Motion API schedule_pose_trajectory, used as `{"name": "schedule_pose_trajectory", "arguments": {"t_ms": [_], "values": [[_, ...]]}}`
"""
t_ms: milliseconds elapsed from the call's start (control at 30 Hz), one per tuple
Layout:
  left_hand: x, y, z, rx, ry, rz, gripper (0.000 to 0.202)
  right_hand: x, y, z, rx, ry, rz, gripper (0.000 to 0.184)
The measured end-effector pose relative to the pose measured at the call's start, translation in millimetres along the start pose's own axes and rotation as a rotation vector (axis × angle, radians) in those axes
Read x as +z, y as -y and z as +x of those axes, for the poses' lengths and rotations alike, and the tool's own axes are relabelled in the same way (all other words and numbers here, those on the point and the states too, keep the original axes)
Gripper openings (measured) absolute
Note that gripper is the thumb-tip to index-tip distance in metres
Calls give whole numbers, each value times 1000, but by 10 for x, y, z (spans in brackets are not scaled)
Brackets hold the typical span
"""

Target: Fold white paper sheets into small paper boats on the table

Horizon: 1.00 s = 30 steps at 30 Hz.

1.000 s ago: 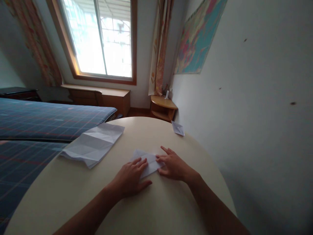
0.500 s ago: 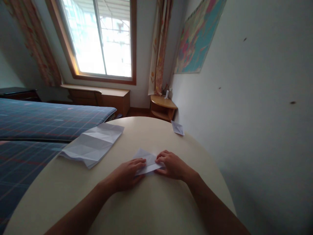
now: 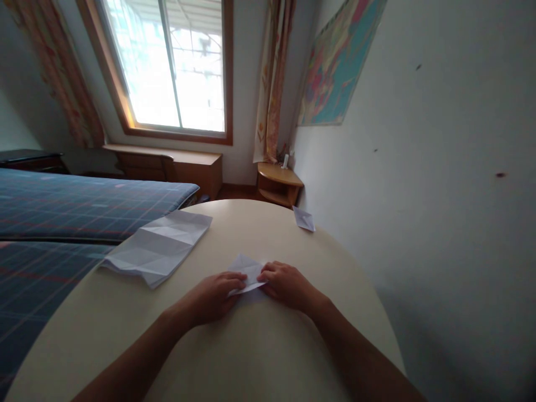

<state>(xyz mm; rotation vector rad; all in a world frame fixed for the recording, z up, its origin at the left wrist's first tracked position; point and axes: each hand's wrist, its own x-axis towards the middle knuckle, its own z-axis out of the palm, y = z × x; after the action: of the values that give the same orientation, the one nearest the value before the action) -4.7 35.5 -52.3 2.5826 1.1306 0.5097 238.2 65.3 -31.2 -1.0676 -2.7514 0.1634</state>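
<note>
Nearest, a broad stretch of the round tabletop (image 3: 255, 357) gives open room on the near side of the work. Around the middle of it, the left hand (image 3: 215, 296) and the right hand (image 3: 285, 283) are both grasping a folded white paper (image 3: 247, 269), the left at its left near corner, the right at its right end, with fingers bent and thumbs partly hidden. A second ago the left hand lay flatter, its thumb spread on the tabletop, and one right finger stuck out; now the hands are closer together and the near edge of the paper is tipped up a little. Beyond the paper, more tabletop runs toward the far edge. At far left, creased sheets (image 3: 165, 243) reach the left edge, unmoved since then. At far right, a small folded piece (image 3: 304, 219) sits right by the rim, near the wall (image 3: 419, 234), also where it was. Past the left edge is a plaid mattress (image 3: 84, 206); farther off stand a corner shelf (image 3: 280, 174) at right and a desk (image 3: 199, 159) at left, below the window (image 3: 196, 84)
</note>
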Motion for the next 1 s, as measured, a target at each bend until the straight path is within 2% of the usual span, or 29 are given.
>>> {"name": "schedule_pose_trajectory", "arguments": {"t_ms": [233,433,667,833,1000], "values": [[-70,-62,29,-132,-26,108,24,-9,4,27,8,-6,-33,19],[-100,-88,57,-227,21,240,26,4,23,52,70,-20,-32,18],[-118,-97,71,-287,27,218,24,53,0,75,147,-48,64,23],[-73,-70,61,-244,-44,198,38,97,-23,82,159,-68,90,28],[-43,-32,65,-165,-79,169,40,108,-47,76,180,-58,84,29]]}}
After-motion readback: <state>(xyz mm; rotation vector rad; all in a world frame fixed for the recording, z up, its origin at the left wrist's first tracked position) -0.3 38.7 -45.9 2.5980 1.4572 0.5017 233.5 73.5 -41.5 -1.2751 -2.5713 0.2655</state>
